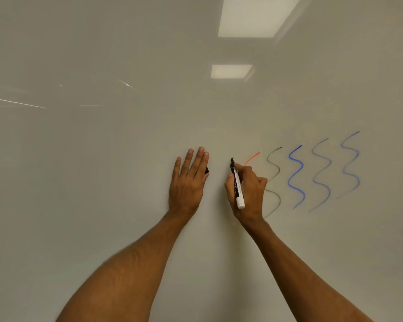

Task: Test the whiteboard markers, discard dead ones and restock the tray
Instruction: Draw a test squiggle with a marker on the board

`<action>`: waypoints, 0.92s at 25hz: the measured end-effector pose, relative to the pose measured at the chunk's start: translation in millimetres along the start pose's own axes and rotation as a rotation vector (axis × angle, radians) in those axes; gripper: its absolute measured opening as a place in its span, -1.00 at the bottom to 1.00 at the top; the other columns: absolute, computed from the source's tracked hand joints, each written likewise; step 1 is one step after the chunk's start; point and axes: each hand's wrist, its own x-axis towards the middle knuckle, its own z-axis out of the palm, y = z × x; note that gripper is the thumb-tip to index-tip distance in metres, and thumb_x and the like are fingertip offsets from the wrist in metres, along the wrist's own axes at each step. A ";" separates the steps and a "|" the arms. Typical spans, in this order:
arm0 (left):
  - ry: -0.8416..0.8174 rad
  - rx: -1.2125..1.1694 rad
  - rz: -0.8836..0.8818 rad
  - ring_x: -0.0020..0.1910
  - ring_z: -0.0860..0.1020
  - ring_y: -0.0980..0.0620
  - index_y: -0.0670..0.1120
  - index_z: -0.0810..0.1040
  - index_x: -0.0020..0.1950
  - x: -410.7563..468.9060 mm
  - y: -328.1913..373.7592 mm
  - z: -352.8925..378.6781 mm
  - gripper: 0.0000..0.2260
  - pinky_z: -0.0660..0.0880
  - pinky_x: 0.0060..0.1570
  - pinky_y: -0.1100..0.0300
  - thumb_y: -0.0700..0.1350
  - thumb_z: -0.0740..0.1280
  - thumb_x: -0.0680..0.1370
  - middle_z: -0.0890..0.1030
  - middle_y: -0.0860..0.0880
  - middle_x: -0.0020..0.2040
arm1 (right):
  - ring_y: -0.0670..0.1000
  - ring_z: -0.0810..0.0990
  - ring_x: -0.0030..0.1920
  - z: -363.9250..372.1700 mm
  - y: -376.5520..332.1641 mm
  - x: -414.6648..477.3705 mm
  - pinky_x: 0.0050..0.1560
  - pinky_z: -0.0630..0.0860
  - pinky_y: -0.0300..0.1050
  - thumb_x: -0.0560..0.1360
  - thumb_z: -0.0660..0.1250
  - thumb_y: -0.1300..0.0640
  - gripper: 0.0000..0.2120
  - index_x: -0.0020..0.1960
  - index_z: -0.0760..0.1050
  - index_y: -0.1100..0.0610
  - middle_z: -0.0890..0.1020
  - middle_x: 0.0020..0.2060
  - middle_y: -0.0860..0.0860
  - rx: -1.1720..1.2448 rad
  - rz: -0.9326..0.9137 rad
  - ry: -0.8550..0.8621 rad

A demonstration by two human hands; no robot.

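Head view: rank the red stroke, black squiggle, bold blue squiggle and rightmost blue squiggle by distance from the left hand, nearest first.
From the left hand:
1. Red stroke, just beyond the marker held by the right hand.
2. Black squiggle, right of the red stroke.
3. Bold blue squiggle, further right.
4. Rightmost blue squiggle, far right.

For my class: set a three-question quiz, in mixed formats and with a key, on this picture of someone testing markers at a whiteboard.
1. True or false: the right hand grips a marker with its dark tip at the whiteboard.
2. Multiple choice: the short stroke beside the marker's tip is A green, B red, C yellow.
3. Fill in: the left hand lies ____ on the whiteboard, fingers straight.
Key: 1 true; 2 B; 3 flat.
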 end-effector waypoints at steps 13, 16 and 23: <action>0.048 -0.030 0.017 0.47 0.25 -0.12 -0.13 0.27 0.48 0.6 -3.1 -0.4 -0.57 0.15 0.46 -0.07 -0.07 0.16 0.62 0.34 -0.09 0.46 | -0.02 0.48 -0.33 -8.0 26.4 -75.7 -0.18 0.25 -0.10 0.48 0.23 0.06 -0.82 0.03 0.46 0.11 0.56 -0.31 -0.01 -0.174 -0.271 -0.204; 0.040 -0.065 0.007 0.45 0.28 -0.13 -0.14 0.32 0.46 0.5 -1.6 -4.9 -0.58 0.18 0.44 -0.08 -0.10 0.19 0.60 0.38 -0.08 0.44 | -0.05 0.43 -0.35 -22.6 33.7 -89.9 -0.19 0.24 -0.11 0.47 0.23 0.07 -0.84 -0.02 0.49 0.11 0.53 -0.33 -0.04 -0.172 -0.116 -0.180; -0.104 -0.206 -0.033 0.41 0.35 -0.18 -0.19 0.43 0.39 0.4 7.3 -35.1 -0.56 0.25 0.38 -0.15 -0.20 0.38 0.52 0.44 -0.14 0.38 | -0.02 0.47 -0.40 -32.9 20.6 -123.1 -0.23 0.41 -0.06 0.40 0.33 0.14 -0.82 -0.01 0.43 0.05 0.52 -0.40 -0.06 -0.311 -0.224 -0.468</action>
